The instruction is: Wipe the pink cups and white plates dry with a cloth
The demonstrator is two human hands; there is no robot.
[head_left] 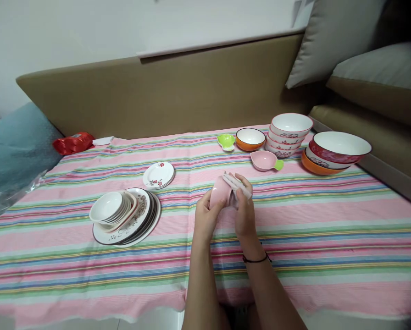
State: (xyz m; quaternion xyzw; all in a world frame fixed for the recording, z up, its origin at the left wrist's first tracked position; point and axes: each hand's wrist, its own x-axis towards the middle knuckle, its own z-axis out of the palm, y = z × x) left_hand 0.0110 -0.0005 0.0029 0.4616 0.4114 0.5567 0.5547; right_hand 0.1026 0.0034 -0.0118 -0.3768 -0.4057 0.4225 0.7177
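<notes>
My left hand is closed on a small pink bowl, tilted on its side above the striped cloth. In my right hand is a folded white cloth, pressed against the bowl's rim; a dark band circles that wrist. The bowl's inside is mostly hidden by the cloth and fingers. Just beyond my hands lies a pink fruit-shaped dish with a green handle. Farther back sit a green leaf-shaped dish and an orange bowl with a white inside.
Stacked bowls and wider bowls stand at the right. To the left are small flowered plates and a pile of plates topped by white bowls. A red bundle lies at the far left, before the sofa back.
</notes>
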